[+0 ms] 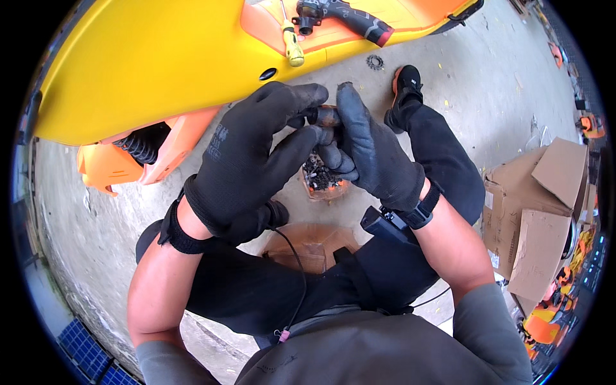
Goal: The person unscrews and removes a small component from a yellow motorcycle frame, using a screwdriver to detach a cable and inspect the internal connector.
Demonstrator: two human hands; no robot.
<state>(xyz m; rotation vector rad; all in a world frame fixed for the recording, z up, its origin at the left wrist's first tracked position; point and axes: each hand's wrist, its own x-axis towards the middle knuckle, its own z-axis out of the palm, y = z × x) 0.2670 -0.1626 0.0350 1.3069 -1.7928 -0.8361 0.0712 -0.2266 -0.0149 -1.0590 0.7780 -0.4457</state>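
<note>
Both my hands wear black work gloves and meet above my knees. My left hand point(250, 154) and my right hand point(372, 151) pinch a small dark brownish part point(328, 116) between their fingertips; most of it is hidden by the fingers. Below the hands, on the concrete floor, sits a small clear container of dark screws point(321, 178). Just beyond my hands lies a large yellow moulded shell point(154, 58) with orange panels.
A yellow-handled screwdriver point(292, 45) and a black tool with a red tip point(350, 18) rest on the shell's orange panel. A small toothed ring point(375, 62) lies on the floor. Open cardboard boxes point(539, 212) stand at right. A brown cardboard piece point(311, 244) lies between my legs.
</note>
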